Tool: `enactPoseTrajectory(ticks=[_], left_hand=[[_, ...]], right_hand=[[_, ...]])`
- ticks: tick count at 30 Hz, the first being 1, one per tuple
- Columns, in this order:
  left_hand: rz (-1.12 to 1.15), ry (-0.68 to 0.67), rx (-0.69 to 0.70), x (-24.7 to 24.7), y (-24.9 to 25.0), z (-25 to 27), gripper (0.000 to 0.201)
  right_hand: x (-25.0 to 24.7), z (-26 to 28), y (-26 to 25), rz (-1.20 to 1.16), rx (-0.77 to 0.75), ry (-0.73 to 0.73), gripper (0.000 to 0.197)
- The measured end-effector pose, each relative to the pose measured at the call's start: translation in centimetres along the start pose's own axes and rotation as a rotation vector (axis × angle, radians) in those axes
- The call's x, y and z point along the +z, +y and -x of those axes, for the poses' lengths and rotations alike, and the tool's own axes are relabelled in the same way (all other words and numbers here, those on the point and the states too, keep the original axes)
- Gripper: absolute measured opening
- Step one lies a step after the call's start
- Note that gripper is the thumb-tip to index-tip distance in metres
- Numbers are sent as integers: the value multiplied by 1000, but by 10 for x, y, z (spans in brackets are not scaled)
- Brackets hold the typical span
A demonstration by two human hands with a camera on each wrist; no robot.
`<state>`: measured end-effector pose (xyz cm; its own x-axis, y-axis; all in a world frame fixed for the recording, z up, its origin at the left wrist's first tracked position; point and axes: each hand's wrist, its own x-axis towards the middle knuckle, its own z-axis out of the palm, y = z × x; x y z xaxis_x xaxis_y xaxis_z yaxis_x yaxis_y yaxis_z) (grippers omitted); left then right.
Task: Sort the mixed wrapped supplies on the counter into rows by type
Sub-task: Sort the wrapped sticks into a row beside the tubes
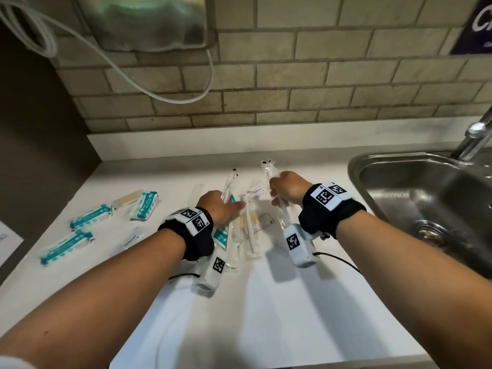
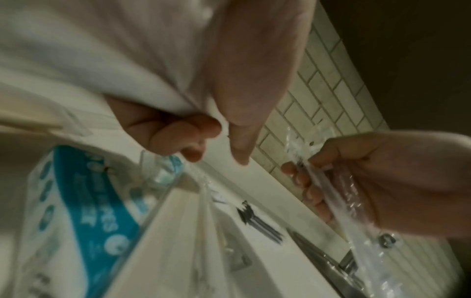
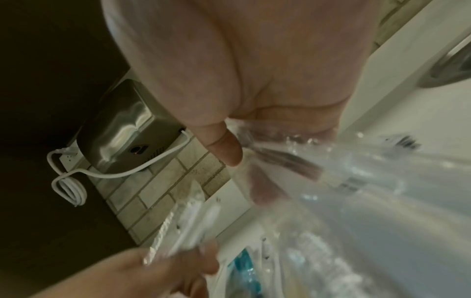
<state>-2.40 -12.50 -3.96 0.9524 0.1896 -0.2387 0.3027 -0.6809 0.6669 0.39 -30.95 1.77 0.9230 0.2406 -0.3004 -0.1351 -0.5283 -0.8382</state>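
My left hand grips a long clear-wrapped stick that pokes up past its fingers; in the right wrist view that stick rises from the left hand. My right hand holds a bunch of clear-wrapped sticks above the counter, seen too as crinkled clear wrap. Between and below the hands lies a mixed pile of wrapped sticks and a teal packet. Teal packets lie at the left, beside a tan packet.
A steel sink with a tap is set in the white counter at the right. A tiled wall with a steel dispenser and a white cord stands behind. A small white packet lies by my left forearm.
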Motion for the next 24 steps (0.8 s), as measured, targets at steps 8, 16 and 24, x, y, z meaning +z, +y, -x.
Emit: enactPoseTrajectory(ticks=[8, 16, 24], left_hand=[[401, -169, 180, -2, 18, 20, 67], [429, -81, 211, -11, 1, 17, 63], [559, -27, 77, -34, -18, 24, 19]], right_hand=[[25, -1, -37, -124, -172, -51, 15], [44, -26, -36, 50, -156, -11, 81], [38, -9, -11, 340, -33, -164, 20]])
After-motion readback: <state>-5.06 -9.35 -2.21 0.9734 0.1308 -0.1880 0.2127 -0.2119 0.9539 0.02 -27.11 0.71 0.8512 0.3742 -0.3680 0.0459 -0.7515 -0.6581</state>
